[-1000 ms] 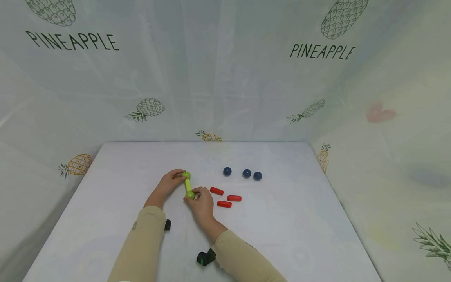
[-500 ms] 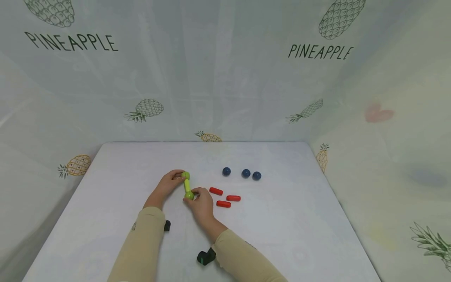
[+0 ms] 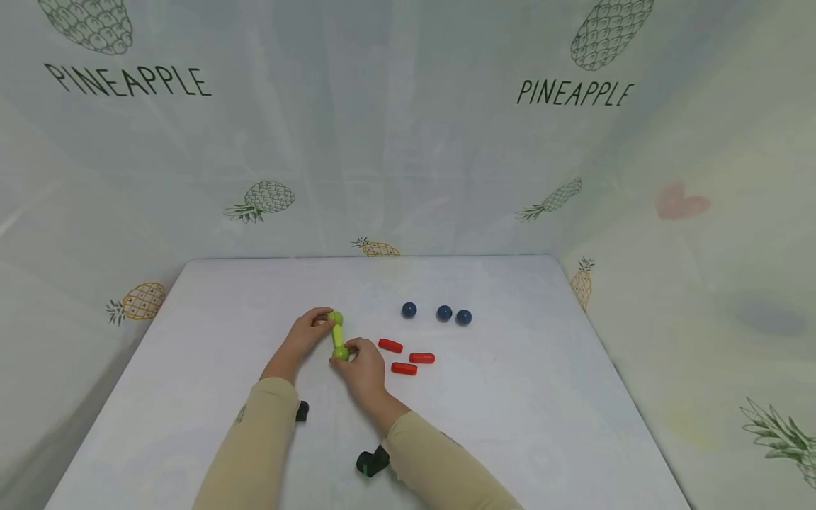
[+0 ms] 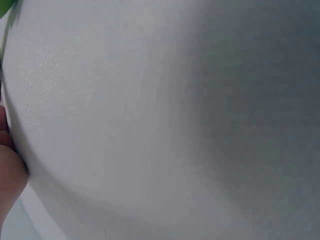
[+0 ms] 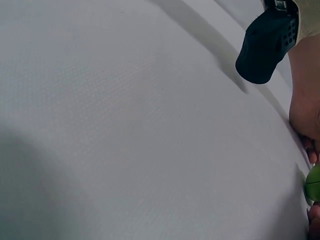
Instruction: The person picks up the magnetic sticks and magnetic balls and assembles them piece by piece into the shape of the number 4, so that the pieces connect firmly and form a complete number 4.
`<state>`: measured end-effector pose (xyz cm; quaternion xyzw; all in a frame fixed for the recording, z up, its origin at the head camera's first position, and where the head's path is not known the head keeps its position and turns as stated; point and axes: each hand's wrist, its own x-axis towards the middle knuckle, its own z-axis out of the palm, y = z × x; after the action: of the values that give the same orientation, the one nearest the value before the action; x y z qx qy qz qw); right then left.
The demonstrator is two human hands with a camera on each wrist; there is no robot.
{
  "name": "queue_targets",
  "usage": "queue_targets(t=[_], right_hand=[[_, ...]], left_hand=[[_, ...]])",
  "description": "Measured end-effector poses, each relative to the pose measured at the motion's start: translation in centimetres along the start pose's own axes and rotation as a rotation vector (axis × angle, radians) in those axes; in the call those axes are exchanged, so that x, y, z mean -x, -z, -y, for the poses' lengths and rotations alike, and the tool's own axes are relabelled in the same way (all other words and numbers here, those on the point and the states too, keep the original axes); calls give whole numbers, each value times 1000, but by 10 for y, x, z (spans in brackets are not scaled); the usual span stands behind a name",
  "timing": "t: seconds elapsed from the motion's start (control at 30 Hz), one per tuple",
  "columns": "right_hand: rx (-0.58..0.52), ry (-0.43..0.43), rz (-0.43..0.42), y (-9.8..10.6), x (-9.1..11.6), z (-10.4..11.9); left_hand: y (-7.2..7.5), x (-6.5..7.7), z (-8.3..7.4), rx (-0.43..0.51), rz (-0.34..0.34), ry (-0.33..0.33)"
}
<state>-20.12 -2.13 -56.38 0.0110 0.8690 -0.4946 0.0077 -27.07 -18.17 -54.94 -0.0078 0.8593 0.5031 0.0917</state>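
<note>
Two green balls are joined by a yellow-green rod (image 3: pixel 338 335) in a dumbbell shape, left of the table's middle. My left hand (image 3: pixel 304 335) pinches the far green ball (image 3: pixel 336 318) between thumb and fingers. At the near end, my right hand (image 3: pixel 366 370) grips the other green ball (image 3: pixel 341 353). That near ball (image 5: pixel 313 184) shows at the right edge of the right wrist view, between fingertips. In the left wrist view only part of a hand (image 4: pixel 11 172) and a sliver of green appear at the left edge.
Right of my right hand lie three red rods (image 3: pixel 404 368), loosely grouped. Behind them sit three dark blue balls (image 3: pixel 444 313). Black wrist cameras (image 3: pixel 372 462) jut out beside the sleeves. A pineapple-print curtain (image 3: pixel 382 142) rises behind the white table (image 3: pixel 523 397).
The hands keep their hold on both green balls and the joined piece stays almost in place. The head view has shifted slightly.
</note>
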Motion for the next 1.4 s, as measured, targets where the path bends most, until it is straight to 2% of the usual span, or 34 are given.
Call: queue_targets(t=[0.27, 0.63, 1.03, 1.13, 1.3, 1.4], right_hand=[[11, 7, 6, -1, -1, -1], [-34, 62, 32, 2, -3, -4], [-138, 0, 141, 22, -2, 4], [-119, 22, 160, 28, -3, 5], [-17, 95, 155, 40, -5, 9], [23, 103, 154, 47, -6, 11]], left_hand=[[2, 7, -3, 44, -45, 41], [2, 20, -4, 114, -85, 47], [-6, 42, -11, 96, -82, 53], [-7, 46, -12, 77, -76, 63], [-10, 52, -13, 76, -69, 76], [-12, 56, -13, 86, -69, 73]])
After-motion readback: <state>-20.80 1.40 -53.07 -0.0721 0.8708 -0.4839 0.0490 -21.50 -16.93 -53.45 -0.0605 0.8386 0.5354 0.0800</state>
